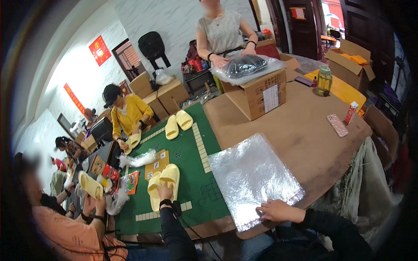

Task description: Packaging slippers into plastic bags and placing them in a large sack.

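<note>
Clear bags (252,174) on brown table (305,130); green mat (191,174) alongside.

I see my left hand (165,191) on a slipper pair (163,182) on the mat (191,174); right of them lies the bag stack (252,178), my right hand (276,211) at its near edge; behind it a box (257,95); farther right, a phone (337,125).
</note>
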`<state>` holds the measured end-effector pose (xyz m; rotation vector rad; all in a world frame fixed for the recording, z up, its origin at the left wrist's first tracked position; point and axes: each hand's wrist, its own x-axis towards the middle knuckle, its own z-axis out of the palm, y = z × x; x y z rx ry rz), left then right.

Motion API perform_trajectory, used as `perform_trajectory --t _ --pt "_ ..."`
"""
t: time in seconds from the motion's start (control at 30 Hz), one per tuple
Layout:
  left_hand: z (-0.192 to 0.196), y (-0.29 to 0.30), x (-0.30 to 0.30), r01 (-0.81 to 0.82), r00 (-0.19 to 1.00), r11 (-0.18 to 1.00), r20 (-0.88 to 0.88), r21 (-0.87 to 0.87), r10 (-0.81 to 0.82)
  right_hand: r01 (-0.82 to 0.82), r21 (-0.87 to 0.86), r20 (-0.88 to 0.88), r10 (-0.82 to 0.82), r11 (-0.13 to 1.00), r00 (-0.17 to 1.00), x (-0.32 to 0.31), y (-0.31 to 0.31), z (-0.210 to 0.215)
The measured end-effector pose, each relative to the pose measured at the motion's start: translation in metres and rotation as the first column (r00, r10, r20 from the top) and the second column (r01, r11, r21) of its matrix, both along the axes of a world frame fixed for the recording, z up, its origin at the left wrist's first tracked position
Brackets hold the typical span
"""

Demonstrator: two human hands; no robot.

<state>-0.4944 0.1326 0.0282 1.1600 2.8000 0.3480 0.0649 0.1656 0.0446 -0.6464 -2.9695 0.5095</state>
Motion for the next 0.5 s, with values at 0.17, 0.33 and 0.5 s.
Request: perform_trajectory --t 0.17,0.33,0.5 --pt "0.020 0.020 0.045 -0.048 0.998 0.999 0.045 0.003 0.048 0.056 -0.073 0.109 -0.048 0.996 0.993 0.004 -0.001 0.003" --pt "0.006 -0.018 0.049 0.048 0.998 0.992 0.044 0.115 -0.054 0.030 -0.108 0.060 -0.024 0.994 0.998 0.005 -0.008 0.000" --pt "0.029 -0.054 0.124 0.017 0.991 0.963 0.121 0.268 -0.051 0.042 0.074 0.024 -0.044 0.996 0.999 0.008 -0.009 0.006"
